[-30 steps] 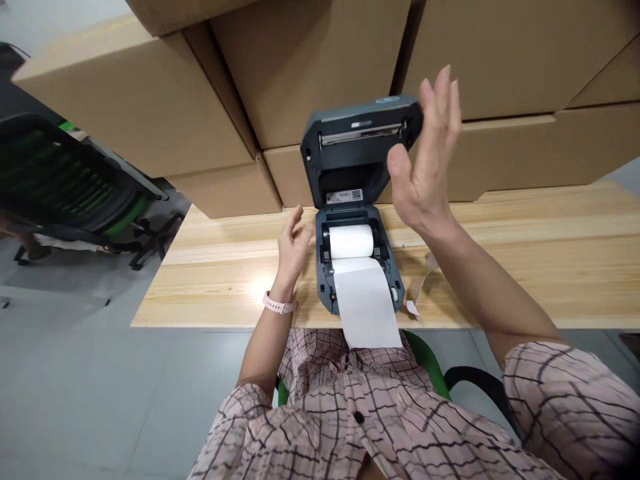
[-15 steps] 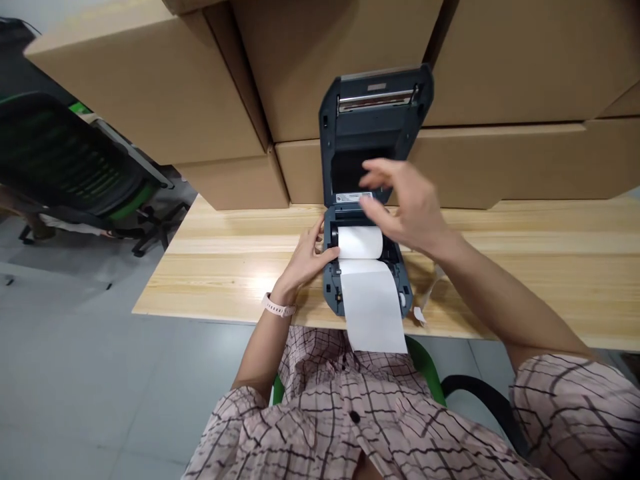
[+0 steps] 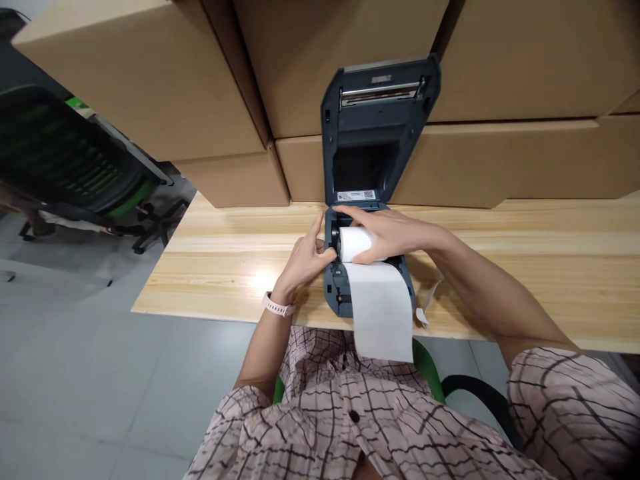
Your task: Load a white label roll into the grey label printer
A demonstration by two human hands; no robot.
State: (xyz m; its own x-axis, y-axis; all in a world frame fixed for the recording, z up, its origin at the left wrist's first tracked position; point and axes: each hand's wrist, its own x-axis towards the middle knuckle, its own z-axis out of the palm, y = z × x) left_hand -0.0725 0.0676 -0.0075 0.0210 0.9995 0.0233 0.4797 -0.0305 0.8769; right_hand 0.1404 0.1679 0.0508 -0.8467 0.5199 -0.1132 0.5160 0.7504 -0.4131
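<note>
A dark grey label printer lies on the table with its lid tipped up and back. Inside sits a white label roll, its loose paper strip hanging forward past the table edge. My right hand reaches over the roll from the right, fingers at its far side and thumb in front, gripping it. At the printer's left wall, my left hand holds the housing, thumb over the rim near the roll's end and index finger stretched along the side. The other left fingers are partly hidden.
Large cardboard boxes are stacked behind the printer along the wooden table. A torn paper scrap lies right of the printer. An office chair stands at the far left, with part of another person beside it.
My right hand has come down from beside the raised lid onto the label roll. The paper strip has shifted slightly right and forward. My left hand stays on the printer's left side.
</note>
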